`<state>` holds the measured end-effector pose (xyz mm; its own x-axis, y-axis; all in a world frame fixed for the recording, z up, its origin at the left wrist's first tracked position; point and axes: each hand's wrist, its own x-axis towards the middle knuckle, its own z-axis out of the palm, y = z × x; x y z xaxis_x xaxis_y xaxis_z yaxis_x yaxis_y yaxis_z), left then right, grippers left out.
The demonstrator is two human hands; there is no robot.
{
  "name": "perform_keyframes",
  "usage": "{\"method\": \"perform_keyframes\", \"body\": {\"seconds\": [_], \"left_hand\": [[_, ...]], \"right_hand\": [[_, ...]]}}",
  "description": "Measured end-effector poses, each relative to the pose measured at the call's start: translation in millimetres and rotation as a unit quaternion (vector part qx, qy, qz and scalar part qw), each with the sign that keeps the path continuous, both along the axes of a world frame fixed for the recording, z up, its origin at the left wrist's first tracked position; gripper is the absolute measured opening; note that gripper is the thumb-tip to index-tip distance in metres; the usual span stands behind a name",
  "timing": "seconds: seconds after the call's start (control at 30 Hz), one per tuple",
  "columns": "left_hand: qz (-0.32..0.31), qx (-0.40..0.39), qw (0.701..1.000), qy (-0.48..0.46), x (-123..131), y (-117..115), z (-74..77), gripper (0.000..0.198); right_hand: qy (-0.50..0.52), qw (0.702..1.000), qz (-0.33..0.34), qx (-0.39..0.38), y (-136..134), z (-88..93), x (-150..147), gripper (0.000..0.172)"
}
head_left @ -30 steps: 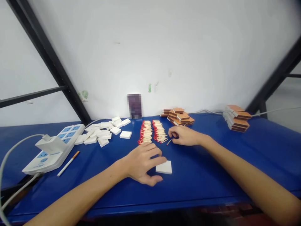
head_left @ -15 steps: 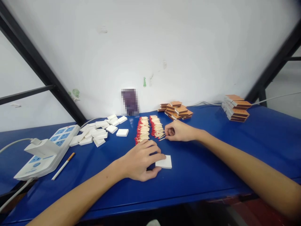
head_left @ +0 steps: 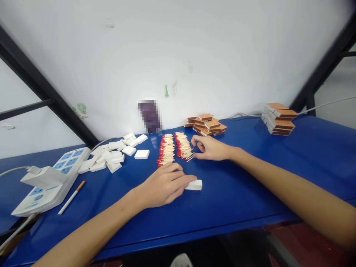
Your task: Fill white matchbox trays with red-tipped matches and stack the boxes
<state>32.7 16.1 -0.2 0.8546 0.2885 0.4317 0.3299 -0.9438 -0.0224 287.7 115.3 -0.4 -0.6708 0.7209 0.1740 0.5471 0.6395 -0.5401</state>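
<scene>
Matchbox tray [head_left: 195, 185] near the front edge of the table [head_left: 228, 200] is being clamped by the left hand [head_left: 164, 184]; matches [head_left: 167, 147] are being flanked by the right hand [head_left: 210, 148], fingertips apart; the back edge is being lined by matchboxes [head_left: 213, 124].

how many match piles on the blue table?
2. The left match pile lies just beyond the left hand, which may hide its near end; the right match pile lies beside the right hand.
</scene>
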Motion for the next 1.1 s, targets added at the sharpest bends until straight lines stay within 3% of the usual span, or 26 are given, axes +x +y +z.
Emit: {"method": "perform_keyframes", "body": {"seconds": [0.27,0.6,1.1], "left_hand": [[0.023,-0.003,1.0,-0.008,-0.1,1.9,1.0,0.031],[0.105,-0.012,0.994,-0.039,-2.8,7.4,-4.5,0.019],[0.104,-0.036,0.993,-0.036,-3.9,10.0,-3.5,0.02]], "right_hand": [[-0.051,0.996,-0.031,0.069,1.1,2.4,-2.3,0.01],[-0.071,0.996,-0.022,0.052,1.2,-2.0,-1.0,0.016],[-0.035,0.999,-0.005,0.022,-1.3,1.0,-2.1,0.015]]}}
